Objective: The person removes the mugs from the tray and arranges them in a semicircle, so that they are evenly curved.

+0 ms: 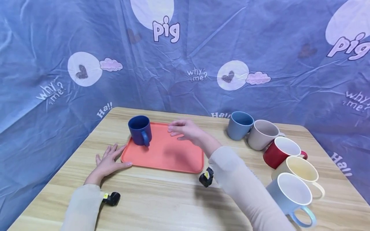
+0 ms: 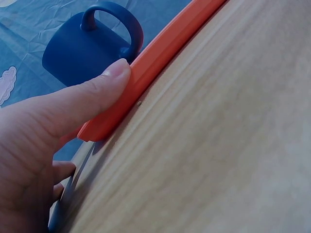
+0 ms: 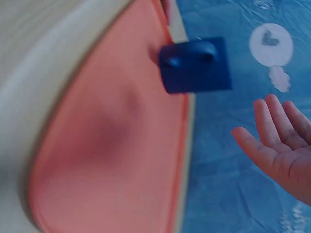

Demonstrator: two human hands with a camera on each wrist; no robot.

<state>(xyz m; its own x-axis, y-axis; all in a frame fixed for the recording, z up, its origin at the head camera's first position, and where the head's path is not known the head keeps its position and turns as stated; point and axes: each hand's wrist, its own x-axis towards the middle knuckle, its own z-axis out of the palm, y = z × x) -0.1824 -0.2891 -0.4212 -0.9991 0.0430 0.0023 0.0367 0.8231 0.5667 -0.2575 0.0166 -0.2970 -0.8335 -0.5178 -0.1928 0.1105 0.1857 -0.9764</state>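
Observation:
A dark blue mug (image 1: 140,131) stands upright at the left end of a coral-coloured tray (image 1: 173,154), its handle toward the viewer. My left hand (image 1: 109,162) lies at the tray's near left corner with the fingers spread. In the left wrist view its thumb (image 2: 104,87) touches the tray's rim (image 2: 146,68), below the blue mug (image 2: 92,46). My right hand (image 1: 186,131) is raised over the tray's right half, fingers extended and holding nothing. The right wrist view has that hand (image 3: 282,145) apart from the blue mug (image 3: 194,65).
On the right of the wooden table (image 1: 162,199), several mugs stand in a curved row: a grey-blue mug (image 1: 235,130), a grey mug (image 1: 257,138), a red mug (image 1: 271,155), a cream mug (image 1: 313,175) and a light blue mug (image 1: 281,192). A blue printed cloth (image 1: 185,89) hangs behind.

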